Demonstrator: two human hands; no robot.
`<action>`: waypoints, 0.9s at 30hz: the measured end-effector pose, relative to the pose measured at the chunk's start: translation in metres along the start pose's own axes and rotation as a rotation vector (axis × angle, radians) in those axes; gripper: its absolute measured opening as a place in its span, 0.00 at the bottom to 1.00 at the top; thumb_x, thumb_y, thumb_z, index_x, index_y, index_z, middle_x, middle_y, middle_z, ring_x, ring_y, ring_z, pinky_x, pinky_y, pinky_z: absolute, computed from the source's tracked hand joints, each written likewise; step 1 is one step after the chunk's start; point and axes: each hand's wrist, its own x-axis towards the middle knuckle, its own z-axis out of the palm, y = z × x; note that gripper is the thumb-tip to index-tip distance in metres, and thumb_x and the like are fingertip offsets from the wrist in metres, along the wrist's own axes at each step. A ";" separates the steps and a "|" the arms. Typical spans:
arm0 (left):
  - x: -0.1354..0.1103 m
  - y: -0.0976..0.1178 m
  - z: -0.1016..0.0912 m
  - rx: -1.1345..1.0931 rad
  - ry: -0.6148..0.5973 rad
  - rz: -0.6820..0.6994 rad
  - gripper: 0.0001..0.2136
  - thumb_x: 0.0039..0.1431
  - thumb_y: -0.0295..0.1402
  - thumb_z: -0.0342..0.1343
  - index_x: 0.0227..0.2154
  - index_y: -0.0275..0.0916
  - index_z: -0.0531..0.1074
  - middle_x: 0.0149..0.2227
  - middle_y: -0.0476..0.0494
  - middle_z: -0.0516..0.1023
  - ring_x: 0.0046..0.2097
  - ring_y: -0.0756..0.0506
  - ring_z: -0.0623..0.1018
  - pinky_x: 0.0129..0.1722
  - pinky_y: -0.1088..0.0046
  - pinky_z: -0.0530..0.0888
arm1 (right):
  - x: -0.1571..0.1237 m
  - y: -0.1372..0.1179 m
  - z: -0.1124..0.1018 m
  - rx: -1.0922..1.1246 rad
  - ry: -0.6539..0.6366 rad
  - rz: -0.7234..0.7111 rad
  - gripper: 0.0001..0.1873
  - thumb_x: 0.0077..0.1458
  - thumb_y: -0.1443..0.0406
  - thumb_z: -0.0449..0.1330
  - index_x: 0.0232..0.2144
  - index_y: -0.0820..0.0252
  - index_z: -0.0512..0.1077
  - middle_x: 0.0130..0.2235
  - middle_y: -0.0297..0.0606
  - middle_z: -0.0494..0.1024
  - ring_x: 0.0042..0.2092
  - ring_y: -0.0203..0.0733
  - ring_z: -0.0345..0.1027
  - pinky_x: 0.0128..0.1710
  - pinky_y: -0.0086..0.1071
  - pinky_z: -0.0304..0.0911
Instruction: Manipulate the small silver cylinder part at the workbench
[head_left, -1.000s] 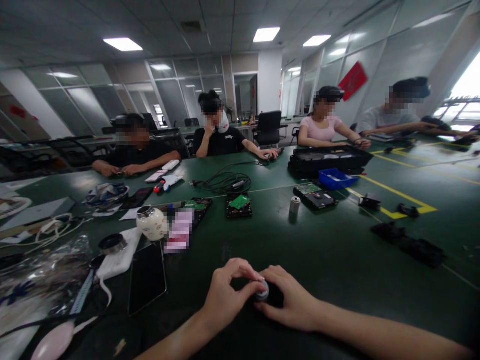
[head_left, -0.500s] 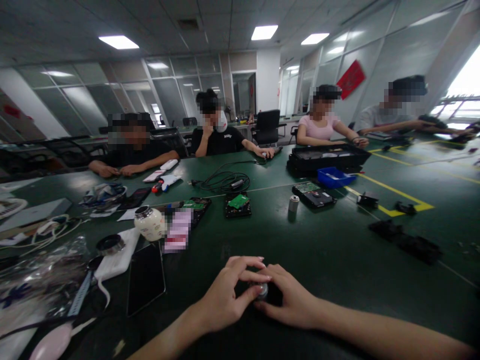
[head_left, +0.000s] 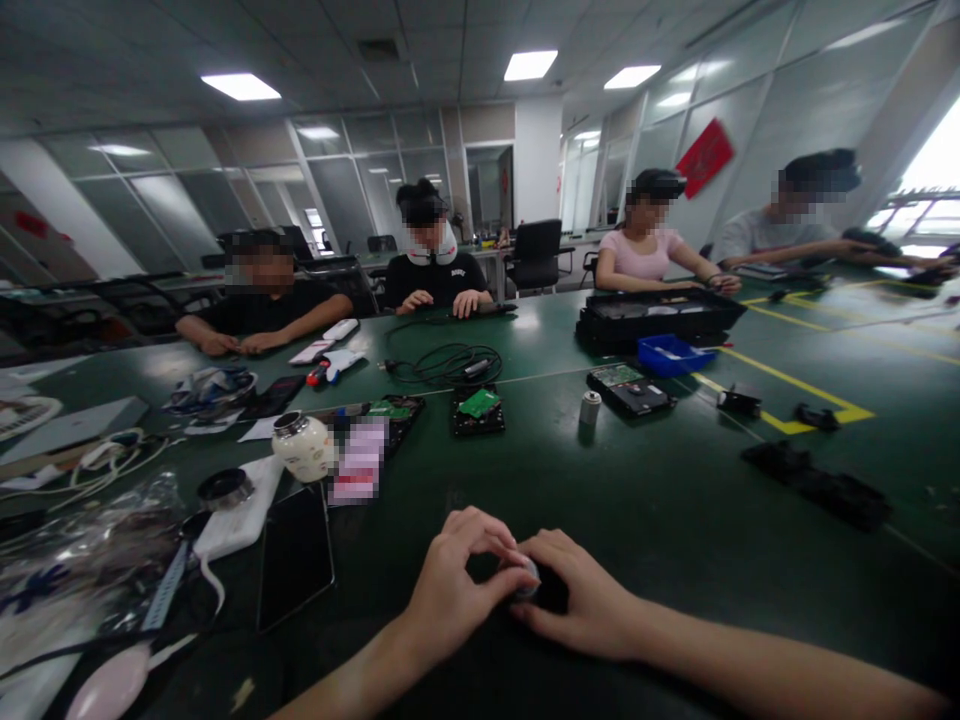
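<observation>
Both my hands meet over a small dark object (head_left: 546, 592) resting on the green table (head_left: 675, 500) close to me. My left hand (head_left: 454, 590) pinches a small round silver part (head_left: 528, 580) on its top with thumb and fingers curled. My right hand (head_left: 589, 600) wraps the dark object from the right, fingers closed on it. Most of the object is hidden under the fingers.
A black phone (head_left: 295, 555) and a white jar (head_left: 302, 446) lie to my left among cables and bags. Opened hard drives (head_left: 478, 410), a small metal can (head_left: 590, 406), a blue bin (head_left: 670, 354) and a black tray (head_left: 656, 318) sit farther out. Several people sit across the table.
My left fingers, stretched over the silver part half a second ago, have curled back into a pinch on it. The person in black opposite lowered the hand from the face to the table.
</observation>
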 end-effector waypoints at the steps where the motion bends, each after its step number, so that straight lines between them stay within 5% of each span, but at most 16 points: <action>1: 0.001 -0.001 -0.001 -0.030 0.024 -0.003 0.10 0.48 0.33 0.69 0.30 0.40 0.72 0.32 0.49 0.79 0.37 0.43 0.80 0.40 0.66 0.74 | 0.000 0.000 -0.001 0.000 -0.001 0.008 0.18 0.50 0.63 0.64 0.45 0.59 0.69 0.41 0.39 0.75 0.41 0.44 0.66 0.44 0.39 0.60; 7: 0.025 -0.033 -0.028 0.001 0.318 -0.085 0.12 0.53 0.34 0.65 0.33 0.41 0.66 0.32 0.48 0.83 0.39 0.41 0.82 0.44 0.63 0.74 | 0.000 -0.005 -0.006 0.035 -0.030 0.055 0.20 0.51 0.62 0.64 0.47 0.54 0.69 0.44 0.36 0.76 0.45 0.44 0.66 0.49 0.39 0.58; 11: 0.033 -0.069 -0.035 0.221 0.225 -0.173 0.08 0.52 0.34 0.64 0.31 0.41 0.70 0.31 0.48 0.83 0.39 0.39 0.83 0.44 0.62 0.74 | 0.000 -0.008 -0.009 0.041 -0.043 0.072 0.20 0.51 0.62 0.64 0.47 0.53 0.69 0.45 0.35 0.76 0.45 0.44 0.66 0.49 0.39 0.58; 15: 0.028 -0.084 -0.031 0.242 0.165 -0.179 0.08 0.51 0.33 0.64 0.34 0.43 0.73 0.34 0.48 0.84 0.42 0.40 0.82 0.45 0.62 0.73 | 0.001 -0.008 -0.009 0.040 -0.040 0.072 0.20 0.51 0.63 0.64 0.47 0.54 0.69 0.45 0.36 0.76 0.45 0.44 0.66 0.49 0.39 0.58; 19: 0.028 -0.084 -0.032 0.267 0.152 -0.200 0.15 0.48 0.33 0.67 0.40 0.44 0.73 0.38 0.48 0.84 0.48 0.37 0.79 0.50 0.57 0.70 | 0.002 -0.009 -0.009 0.035 -0.042 0.071 0.20 0.50 0.63 0.64 0.47 0.53 0.69 0.45 0.36 0.76 0.45 0.44 0.66 0.49 0.39 0.58; 22: 0.028 -0.076 -0.033 0.258 0.152 -0.219 0.11 0.51 0.34 0.66 0.37 0.43 0.73 0.35 0.48 0.84 0.44 0.38 0.81 0.48 0.57 0.71 | 0.002 -0.009 -0.010 0.032 -0.045 0.076 0.20 0.50 0.63 0.64 0.47 0.54 0.69 0.45 0.36 0.76 0.45 0.44 0.66 0.49 0.39 0.58; 27: 0.015 -0.026 -0.026 0.108 0.171 -0.087 0.06 0.54 0.35 0.64 0.34 0.44 0.76 0.37 0.48 0.83 0.44 0.41 0.80 0.47 0.62 0.73 | 0.001 -0.005 -0.007 0.020 -0.035 0.052 0.20 0.50 0.63 0.64 0.47 0.55 0.69 0.43 0.37 0.76 0.44 0.44 0.66 0.47 0.39 0.59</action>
